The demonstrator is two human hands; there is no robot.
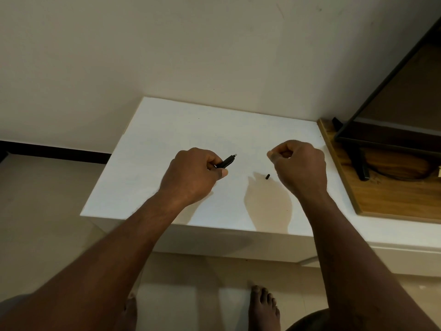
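Observation:
My left hand (194, 173) grips a black pen (226, 161) above the white table (167, 139). The pen's small pale tip points up and to the right. My right hand (299, 163) hovers to the right of it with fingers curled and thumb against forefinger. Whether something tiny sits in that pinch I cannot tell. A small black piece (267, 176) lies on the table between the hands, close to my right hand.
A wooden board (393, 199) lies along the table's right side, bearing a dark screen (381, 130) on a black stand with a cable. The wall runs behind the table. My bare feet (263, 306) stand on the tiled floor below the front edge.

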